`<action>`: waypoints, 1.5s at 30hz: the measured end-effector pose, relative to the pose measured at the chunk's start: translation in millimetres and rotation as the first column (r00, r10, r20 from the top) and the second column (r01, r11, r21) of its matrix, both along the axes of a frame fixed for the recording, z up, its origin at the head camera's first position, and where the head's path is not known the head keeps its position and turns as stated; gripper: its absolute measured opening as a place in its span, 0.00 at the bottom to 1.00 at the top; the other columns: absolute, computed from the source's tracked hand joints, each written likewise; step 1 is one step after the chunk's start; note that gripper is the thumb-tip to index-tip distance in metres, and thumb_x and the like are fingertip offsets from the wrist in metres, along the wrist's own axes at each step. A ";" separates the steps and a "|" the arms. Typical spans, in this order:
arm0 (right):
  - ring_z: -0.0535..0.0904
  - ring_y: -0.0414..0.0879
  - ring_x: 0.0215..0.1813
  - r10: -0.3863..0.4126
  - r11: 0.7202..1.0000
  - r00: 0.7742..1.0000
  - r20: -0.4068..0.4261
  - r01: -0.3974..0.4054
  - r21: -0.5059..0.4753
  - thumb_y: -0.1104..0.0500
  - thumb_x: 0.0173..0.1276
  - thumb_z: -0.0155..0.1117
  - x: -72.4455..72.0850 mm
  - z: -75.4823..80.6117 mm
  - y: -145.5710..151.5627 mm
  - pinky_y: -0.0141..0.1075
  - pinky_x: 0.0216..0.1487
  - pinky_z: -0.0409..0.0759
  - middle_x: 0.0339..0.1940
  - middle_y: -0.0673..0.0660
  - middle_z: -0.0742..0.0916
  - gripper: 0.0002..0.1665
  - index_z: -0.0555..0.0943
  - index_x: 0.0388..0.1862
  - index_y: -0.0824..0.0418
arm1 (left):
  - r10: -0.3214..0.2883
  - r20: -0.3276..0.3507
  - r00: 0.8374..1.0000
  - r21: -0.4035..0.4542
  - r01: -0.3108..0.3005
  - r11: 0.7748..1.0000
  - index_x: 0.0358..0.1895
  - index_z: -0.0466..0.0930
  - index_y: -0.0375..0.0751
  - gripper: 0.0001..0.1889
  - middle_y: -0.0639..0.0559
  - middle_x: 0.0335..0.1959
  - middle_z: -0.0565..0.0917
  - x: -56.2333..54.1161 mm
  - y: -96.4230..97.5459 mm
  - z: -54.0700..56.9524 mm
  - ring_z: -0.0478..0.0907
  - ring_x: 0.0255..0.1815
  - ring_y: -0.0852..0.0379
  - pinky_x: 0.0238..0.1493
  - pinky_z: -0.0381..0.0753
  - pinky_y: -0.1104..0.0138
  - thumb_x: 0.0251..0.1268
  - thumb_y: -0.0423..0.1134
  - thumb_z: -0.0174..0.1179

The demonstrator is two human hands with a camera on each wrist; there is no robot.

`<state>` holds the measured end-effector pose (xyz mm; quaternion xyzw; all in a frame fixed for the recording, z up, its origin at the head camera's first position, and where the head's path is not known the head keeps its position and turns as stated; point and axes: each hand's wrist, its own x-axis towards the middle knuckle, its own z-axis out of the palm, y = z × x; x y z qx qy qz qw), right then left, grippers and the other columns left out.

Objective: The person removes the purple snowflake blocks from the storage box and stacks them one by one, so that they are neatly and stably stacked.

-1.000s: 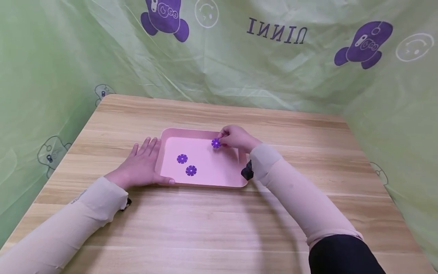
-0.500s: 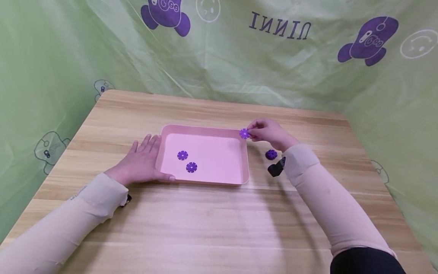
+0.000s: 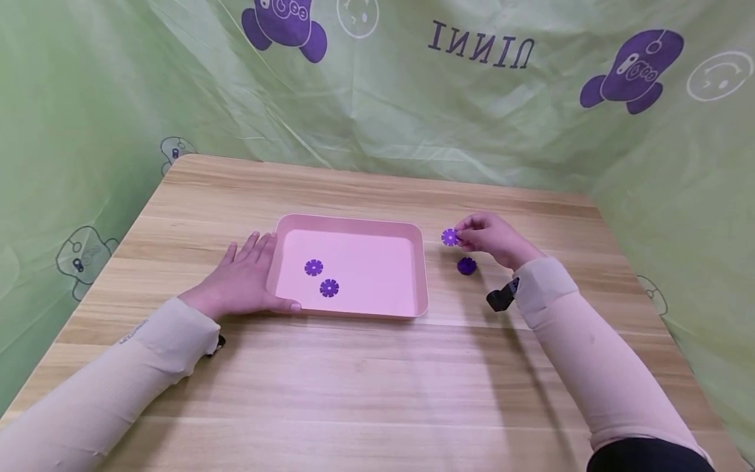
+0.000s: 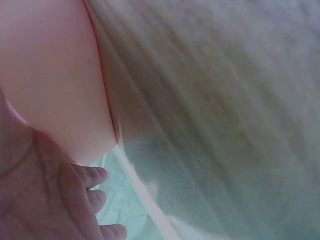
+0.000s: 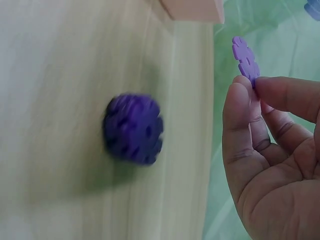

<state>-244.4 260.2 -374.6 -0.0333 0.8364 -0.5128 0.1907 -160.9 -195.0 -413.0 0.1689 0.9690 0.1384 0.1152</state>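
From where I stand, I see the person's right hand [image 3: 494, 239] pinching one purple disc [image 3: 449, 237] between thumb and fingers, above the wooden table [image 3: 354, 393]. Just below these fingertips, a little toward the person, sits a small purple stack [image 3: 467, 265]. The left hand [image 3: 244, 278] grasps nothing; its fingers lie straight and spread against the pink tray [image 3: 371, 262], the thumb at the near rim. Inside, to the right of this hand, two flat purple discs [image 3: 329, 288] lie close together.
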 end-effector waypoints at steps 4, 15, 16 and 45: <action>0.80 0.40 0.39 -0.014 1.000 1.000 0.005 0.013 0.007 0.69 0.80 0.52 3.8 -2.6 9.3 0.31 0.47 0.83 0.38 0.53 0.83 0.13 0.72 0.57 0.79 | -0.002 -0.007 1.000 0.005 0.002 1.000 0.81 0.35 0.25 0.79 0.27 0.82 0.42 -0.4 0.1 0.8 0.32 0.82 0.29 0.77 0.30 0.34 0.44 0.83 0.64; 0.80 0.40 0.42 -0.020 0.999 0.999 0.042 0.018 0.043 0.68 0.81 0.51 13.4 -8.2 35.1 0.30 0.48 0.83 0.42 0.55 0.83 0.16 0.71 0.60 0.79 | -0.003 -0.003 1.000 0.005 0.003 1.000 0.81 0.35 0.25 0.79 0.27 0.82 0.43 -0.1 -0.2 0.6 0.33 0.82 0.28 0.76 0.31 0.34 0.43 0.84 0.63; 0.80 0.40 0.42 -0.018 0.999 0.999 0.045 0.017 0.040 0.68 0.81 0.51 14.3 -8.9 37.2 0.30 0.48 0.83 0.42 0.55 0.83 0.16 0.71 0.60 0.79 | -0.002 -0.001 1.000 0.003 0.002 1.000 0.81 0.36 0.25 0.79 0.27 0.82 0.43 0.0 -0.3 0.8 0.34 0.82 0.28 0.76 0.31 0.34 0.43 0.84 0.63; 0.79 0.38 0.39 -0.029 0.999 0.993 0.111 0.031 -0.012 0.70 0.80 0.51 27.1 -22.6 53.6 0.28 0.44 0.83 0.41 0.55 0.82 0.16 0.70 0.59 0.81 | 0.013 0.025 1.000 0.011 -0.013 1.000 0.81 0.33 0.25 0.80 0.27 0.82 0.43 3.2 0.7 5.0 0.35 0.82 0.28 0.76 0.33 0.33 0.42 0.84 0.63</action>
